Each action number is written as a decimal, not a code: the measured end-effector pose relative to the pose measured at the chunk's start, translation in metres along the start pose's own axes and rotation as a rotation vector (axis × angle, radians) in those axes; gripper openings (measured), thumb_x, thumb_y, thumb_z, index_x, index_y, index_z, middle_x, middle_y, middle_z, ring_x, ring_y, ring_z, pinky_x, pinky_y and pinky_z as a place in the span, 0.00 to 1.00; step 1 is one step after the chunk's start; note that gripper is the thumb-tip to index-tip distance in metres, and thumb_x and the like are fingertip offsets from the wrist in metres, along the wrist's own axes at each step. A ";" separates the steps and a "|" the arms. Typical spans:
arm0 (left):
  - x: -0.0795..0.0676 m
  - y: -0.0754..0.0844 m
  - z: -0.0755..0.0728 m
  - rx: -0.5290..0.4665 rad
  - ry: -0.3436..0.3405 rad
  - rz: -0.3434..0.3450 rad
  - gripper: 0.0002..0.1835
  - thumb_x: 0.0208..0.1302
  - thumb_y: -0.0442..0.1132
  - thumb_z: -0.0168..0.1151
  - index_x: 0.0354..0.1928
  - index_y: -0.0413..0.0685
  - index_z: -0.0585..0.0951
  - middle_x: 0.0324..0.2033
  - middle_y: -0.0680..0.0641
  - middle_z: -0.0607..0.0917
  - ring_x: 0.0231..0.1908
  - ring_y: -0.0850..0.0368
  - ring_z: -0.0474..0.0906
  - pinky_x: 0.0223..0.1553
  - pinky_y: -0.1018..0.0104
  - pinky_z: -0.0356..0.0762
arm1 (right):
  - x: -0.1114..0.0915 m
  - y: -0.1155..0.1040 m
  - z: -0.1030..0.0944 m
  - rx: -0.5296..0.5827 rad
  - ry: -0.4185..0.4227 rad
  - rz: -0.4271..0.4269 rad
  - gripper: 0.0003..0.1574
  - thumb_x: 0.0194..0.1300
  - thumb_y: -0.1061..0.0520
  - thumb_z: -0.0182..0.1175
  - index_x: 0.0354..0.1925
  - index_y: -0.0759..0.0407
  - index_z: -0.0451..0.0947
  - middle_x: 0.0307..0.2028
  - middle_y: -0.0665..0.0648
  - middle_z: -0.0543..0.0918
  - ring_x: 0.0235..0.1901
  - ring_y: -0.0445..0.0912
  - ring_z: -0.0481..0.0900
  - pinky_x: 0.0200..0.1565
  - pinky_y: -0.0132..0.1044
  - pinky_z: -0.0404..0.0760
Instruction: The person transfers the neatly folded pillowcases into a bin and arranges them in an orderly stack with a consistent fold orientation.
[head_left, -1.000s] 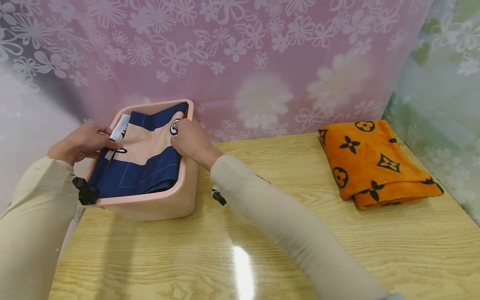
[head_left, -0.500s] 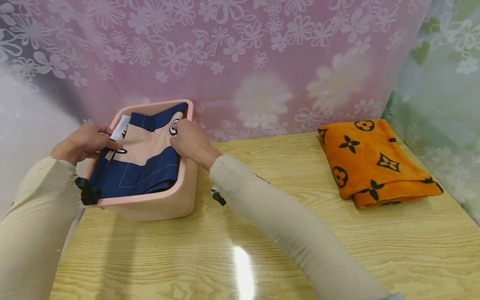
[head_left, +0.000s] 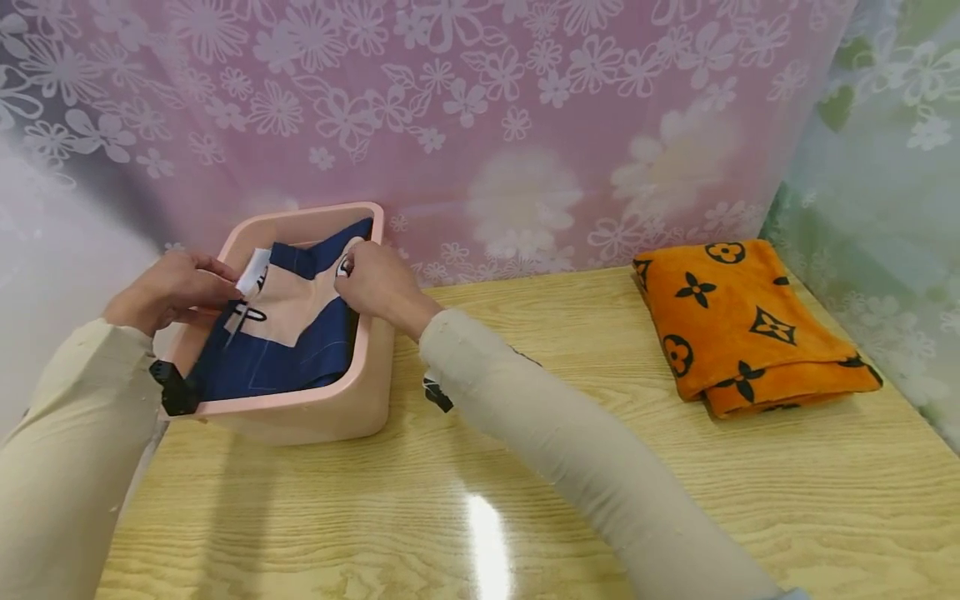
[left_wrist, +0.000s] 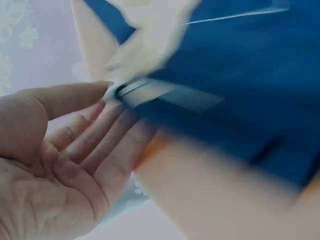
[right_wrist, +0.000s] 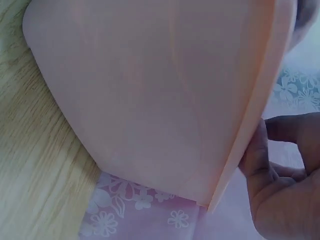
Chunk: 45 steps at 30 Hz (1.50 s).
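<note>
In the head view, a folded navy-and-beige cloth [head_left: 300,358] with black outline figures lies inside a pink plastic bin [head_left: 285,404]. My left hand [head_left: 176,287] pinches the cloth's left edge close to a white label [head_left: 255,271]. The left wrist view shows thumb and fingers of the left hand [left_wrist: 100,150] meeting at that edge, with blurred navy fabric [left_wrist: 250,75] stretching away. Over the bin's right rim, my right hand [head_left: 382,287] pinches the cloth's right side. From the right wrist, the bin's outer wall [right_wrist: 135,100] hides the cloth beyond the right hand [right_wrist: 287,185].
A folded orange plush blanket [head_left: 742,325] with black motifs lies at the right of the wooden table [head_left: 420,517]. Flowered pink curtain [head_left: 525,167] hangs right behind the bin. Pale flowered fabric [head_left: 885,208] borders the right side.
The left hand has shifted slightly right, carrying the cloth's left edge and label inward. More of the bin's inner left wall shows. The right hand has barely moved.
</note>
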<state>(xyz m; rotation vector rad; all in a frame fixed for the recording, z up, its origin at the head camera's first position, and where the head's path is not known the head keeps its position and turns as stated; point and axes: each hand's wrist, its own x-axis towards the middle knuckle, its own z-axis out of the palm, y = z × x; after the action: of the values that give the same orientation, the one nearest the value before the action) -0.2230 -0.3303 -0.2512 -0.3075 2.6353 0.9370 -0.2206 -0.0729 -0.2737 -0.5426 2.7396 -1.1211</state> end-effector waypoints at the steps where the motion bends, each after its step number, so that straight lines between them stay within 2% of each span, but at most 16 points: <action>1: -0.001 0.000 0.000 -0.009 -0.005 -0.003 0.28 0.66 0.37 0.59 0.60 0.26 0.61 0.45 0.29 0.77 0.32 0.53 0.81 0.36 0.53 0.82 | -0.002 0.001 0.000 0.033 0.003 -0.009 0.15 0.68 0.54 0.54 0.49 0.60 0.77 0.30 0.50 0.79 0.28 0.40 0.76 0.29 0.27 0.72; 4: -0.004 0.003 0.003 -0.027 -0.040 -0.003 0.33 0.68 0.43 0.57 0.63 0.27 0.58 0.47 0.30 0.77 0.37 0.49 0.81 0.41 0.52 0.81 | -0.007 0.006 -0.001 0.151 0.010 -0.031 0.20 0.68 0.55 0.54 0.57 0.59 0.73 0.38 0.48 0.79 0.36 0.39 0.76 0.38 0.26 0.73; 6: -0.006 0.005 0.004 -0.016 -0.063 0.000 0.35 0.69 0.46 0.56 0.65 0.27 0.57 0.51 0.29 0.74 0.43 0.42 0.79 0.44 0.51 0.80 | -0.010 0.009 -0.001 0.178 0.018 -0.071 0.19 0.68 0.56 0.53 0.55 0.57 0.74 0.42 0.48 0.78 0.39 0.39 0.75 0.40 0.26 0.73; 10: -0.011 0.012 0.009 0.010 -0.096 0.020 0.36 0.70 0.50 0.52 0.67 0.29 0.54 0.59 0.26 0.65 0.56 0.31 0.68 0.50 0.47 0.75 | -0.016 0.013 -0.003 0.179 -0.002 -0.179 0.18 0.68 0.57 0.53 0.55 0.57 0.75 0.46 0.50 0.79 0.42 0.40 0.76 0.43 0.25 0.73; 15: -0.015 0.025 0.015 0.014 -0.123 0.097 0.35 0.72 0.49 0.48 0.68 0.30 0.54 0.62 0.27 0.62 0.60 0.30 0.63 0.54 0.44 0.70 | -0.022 0.023 -0.012 0.117 -0.054 -0.246 0.22 0.70 0.58 0.50 0.61 0.57 0.71 0.56 0.51 0.74 0.51 0.42 0.74 0.50 0.27 0.72; 19: -0.019 0.039 0.019 -0.010 -0.116 0.175 0.33 0.74 0.48 0.46 0.69 0.32 0.54 0.64 0.28 0.62 0.61 0.31 0.63 0.56 0.43 0.67 | -0.025 0.035 -0.023 0.006 -0.046 -0.289 0.24 0.70 0.56 0.48 0.63 0.56 0.70 0.61 0.51 0.72 0.58 0.42 0.69 0.58 0.29 0.66; 22: -0.026 0.052 0.024 -0.037 -0.073 0.223 0.32 0.73 0.48 0.47 0.70 0.34 0.55 0.65 0.30 0.62 0.61 0.33 0.63 0.57 0.43 0.66 | -0.027 0.045 -0.032 -0.053 -0.047 -0.312 0.26 0.71 0.56 0.48 0.65 0.56 0.68 0.63 0.52 0.70 0.63 0.42 0.65 0.62 0.29 0.60; 26: -0.037 0.071 0.036 0.001 0.047 0.282 0.33 0.73 0.49 0.48 0.71 0.38 0.55 0.66 0.32 0.62 0.62 0.34 0.62 0.57 0.40 0.65 | -0.029 0.061 -0.044 -0.116 -0.067 -0.300 0.29 0.73 0.51 0.48 0.69 0.51 0.63 0.67 0.50 0.65 0.67 0.42 0.58 0.65 0.32 0.56; 31: -0.050 0.093 0.058 0.143 0.208 0.373 0.31 0.70 0.50 0.47 0.70 0.43 0.61 0.65 0.35 0.65 0.61 0.36 0.65 0.56 0.39 0.66 | -0.038 0.084 -0.063 -0.209 -0.053 -0.281 0.32 0.73 0.48 0.47 0.72 0.46 0.58 0.71 0.49 0.58 0.69 0.45 0.54 0.67 0.40 0.55; 34: -0.057 0.101 0.068 0.292 0.290 0.449 0.28 0.69 0.51 0.46 0.67 0.47 0.68 0.62 0.41 0.72 0.58 0.42 0.71 0.54 0.43 0.70 | -0.044 0.096 -0.074 -0.241 -0.050 -0.286 0.33 0.73 0.48 0.47 0.72 0.46 0.56 0.72 0.52 0.55 0.70 0.47 0.52 0.67 0.44 0.55; 37: -0.062 0.105 0.078 0.419 0.305 0.544 0.28 0.70 0.52 0.45 0.68 0.49 0.68 0.63 0.44 0.71 0.57 0.43 0.72 0.54 0.44 0.69 | -0.051 0.109 -0.084 -0.277 -0.068 -0.266 0.34 0.73 0.47 0.48 0.73 0.47 0.54 0.73 0.52 0.52 0.71 0.48 0.49 0.68 0.45 0.53; 39: -0.066 0.107 0.085 0.480 0.325 0.605 0.27 0.70 0.51 0.46 0.67 0.50 0.68 0.62 0.45 0.72 0.46 0.43 0.78 0.44 0.47 0.74 | -0.057 0.116 -0.091 -0.325 -0.084 -0.247 0.36 0.73 0.46 0.48 0.74 0.47 0.53 0.73 0.53 0.50 0.71 0.50 0.48 0.68 0.47 0.52; 41: -0.068 0.109 0.094 0.478 0.324 0.666 0.26 0.71 0.49 0.47 0.67 0.48 0.68 0.62 0.43 0.71 0.41 0.43 0.78 0.38 0.49 0.74 | -0.062 0.123 -0.097 -0.364 -0.106 -0.220 0.37 0.73 0.45 0.49 0.74 0.47 0.51 0.74 0.54 0.48 0.72 0.51 0.45 0.68 0.49 0.49; 43: -0.070 0.113 0.103 0.509 0.370 0.714 0.24 0.70 0.48 0.48 0.64 0.47 0.71 0.58 0.42 0.74 0.35 0.44 0.78 0.29 0.52 0.73 | -0.068 0.129 -0.104 -0.403 -0.124 -0.195 0.39 0.72 0.44 0.50 0.75 0.45 0.49 0.74 0.55 0.45 0.72 0.52 0.41 0.68 0.52 0.47; 44: -0.071 0.115 0.107 0.516 0.381 0.739 0.23 0.70 0.47 0.48 0.62 0.46 0.72 0.57 0.42 0.74 0.35 0.44 0.78 0.29 0.52 0.73 | -0.071 0.133 -0.107 -0.417 -0.129 -0.183 0.39 0.72 0.43 0.50 0.75 0.44 0.48 0.74 0.55 0.44 0.72 0.52 0.39 0.68 0.52 0.46; 45: -0.071 0.118 0.112 0.528 0.383 0.761 0.23 0.70 0.47 0.49 0.62 0.44 0.72 0.57 0.40 0.74 0.40 0.43 0.77 0.31 0.50 0.74 | -0.074 0.136 -0.110 -0.421 -0.135 -0.173 0.39 0.72 0.43 0.49 0.75 0.45 0.48 0.74 0.55 0.43 0.72 0.52 0.37 0.68 0.54 0.45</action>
<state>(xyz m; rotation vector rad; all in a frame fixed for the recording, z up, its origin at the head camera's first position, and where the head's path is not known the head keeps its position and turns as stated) -0.1677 -0.1625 -0.2390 0.7614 3.2776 0.3195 -0.2180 0.1160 -0.2913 -0.8836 2.8542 -0.5024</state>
